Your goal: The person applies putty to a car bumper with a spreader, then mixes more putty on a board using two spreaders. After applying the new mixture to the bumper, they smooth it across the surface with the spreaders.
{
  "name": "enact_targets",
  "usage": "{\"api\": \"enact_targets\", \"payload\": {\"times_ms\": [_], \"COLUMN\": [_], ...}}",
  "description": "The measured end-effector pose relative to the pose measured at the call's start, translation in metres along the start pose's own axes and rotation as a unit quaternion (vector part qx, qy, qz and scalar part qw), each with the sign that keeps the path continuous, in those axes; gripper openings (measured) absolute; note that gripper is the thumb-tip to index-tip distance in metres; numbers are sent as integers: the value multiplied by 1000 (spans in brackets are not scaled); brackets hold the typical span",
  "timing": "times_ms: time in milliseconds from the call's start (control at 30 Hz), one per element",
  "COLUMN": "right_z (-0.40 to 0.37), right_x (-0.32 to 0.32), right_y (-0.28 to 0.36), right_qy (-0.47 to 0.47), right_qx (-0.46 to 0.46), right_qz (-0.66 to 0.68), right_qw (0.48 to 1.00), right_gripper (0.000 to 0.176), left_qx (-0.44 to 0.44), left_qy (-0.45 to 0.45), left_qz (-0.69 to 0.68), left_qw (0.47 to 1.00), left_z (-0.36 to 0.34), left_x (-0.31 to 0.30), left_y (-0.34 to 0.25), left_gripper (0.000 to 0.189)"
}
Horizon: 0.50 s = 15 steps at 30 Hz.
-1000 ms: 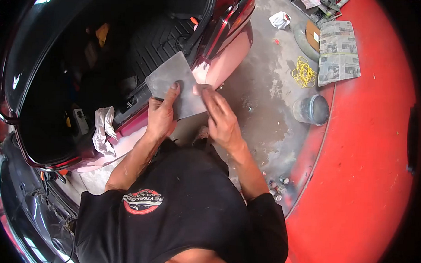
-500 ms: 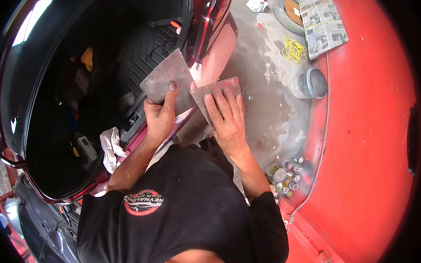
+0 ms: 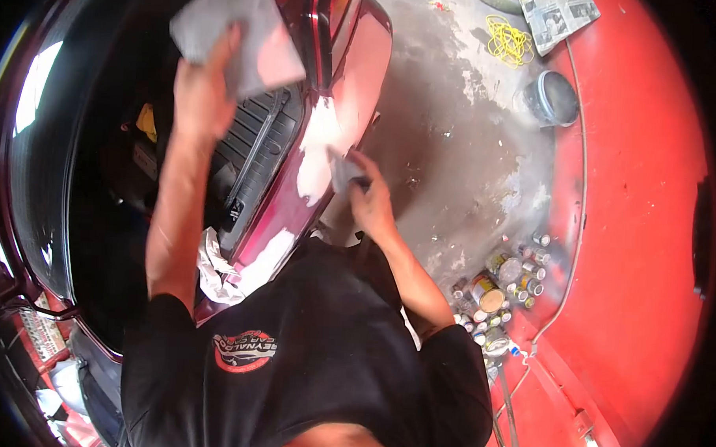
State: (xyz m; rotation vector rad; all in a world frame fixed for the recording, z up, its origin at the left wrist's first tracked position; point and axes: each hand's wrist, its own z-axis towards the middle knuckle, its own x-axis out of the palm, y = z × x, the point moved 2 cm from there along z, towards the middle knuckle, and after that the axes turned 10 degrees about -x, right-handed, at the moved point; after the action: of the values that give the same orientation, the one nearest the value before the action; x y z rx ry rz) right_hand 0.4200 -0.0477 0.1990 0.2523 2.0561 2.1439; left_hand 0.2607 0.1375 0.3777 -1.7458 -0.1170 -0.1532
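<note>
My left hand (image 3: 201,96) grips a flat, squarish grey plate (image 3: 264,35), thumb on its upper face, held up over the car's open boot. Low beside the bumper is my right hand (image 3: 372,202), its fingers closed on a thin grey putty spreader (image 3: 345,174), blurred by motion. The spreader's edge is at or close to the maroon bumper (image 3: 283,213); contact cannot be made out. A whitish filler-like patch (image 3: 316,159) covers part of the bumper just left of the spreader.
Crumpled white paper (image 3: 214,270) lies at the boot sill. To the right on the concrete floor are several paint cans (image 3: 488,295), a bucket (image 3: 553,98) and a coiled yellow cord (image 3: 509,41). A red wall (image 3: 650,202) bounds the right side.
My hands have moved apart. The left has carried the plate up and left over the boot; the right has lowered and tilted the spreader beside the bumper. The view has shifted.
</note>
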Motion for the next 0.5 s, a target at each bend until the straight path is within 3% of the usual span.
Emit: {"api": "enact_targets", "payload": {"times_ms": [33, 100, 133, 167, 200, 233, 333, 367, 467, 500], "right_z": [5, 18, 23, 28, 33, 39, 53, 57, 79, 86], "right_x": [-1, -1, 1, 3, 7, 14, 26, 32, 48, 49], "right_y": [-30, -91, -98, -102, -106, -110, -132, -140, -148, -134], "right_qy": [-46, -138, -147, -157, -167, -205, -114, -95, -178, -185], "right_qx": [59, 169, 170, 171, 172, 178, 88, 116, -60, -81], "right_qz": [108, 316, 360, 402, 442, 392, 211, 201, -50, -87], "right_qw": [991, 923, 905, 886, 864, 879, 967, 968, 981, 976], "right_gripper": [46, 43, 42, 41, 39, 42, 46, 54, 63, 69], "left_qx": [-59, -57, -53, -78, -85, -86, -89, -98, -32, -86], "left_qy": [41, 170, 233, 313, 324, 351, 372, 398, 400, 411], "left_qz": [-13, 33, 55, 73, 45, 24, -26, -44, 20, 14], "left_qw": [997, 983, 969, 944, 941, 932, 924, 911, 916, 907], "left_z": [28, 69, 88, 122, 136, 162, 204, 211, 216, 216], "left_x": [9, 45, 63, 64, 79, 79, 82, 84, 86, 81], "left_y": [-17, -38, -49, -49, -52, -51, -44, -39, -31, -32], "left_gripper": [46, 39, 35, 49, 46, 44, 38, 40, 46, 53]}}
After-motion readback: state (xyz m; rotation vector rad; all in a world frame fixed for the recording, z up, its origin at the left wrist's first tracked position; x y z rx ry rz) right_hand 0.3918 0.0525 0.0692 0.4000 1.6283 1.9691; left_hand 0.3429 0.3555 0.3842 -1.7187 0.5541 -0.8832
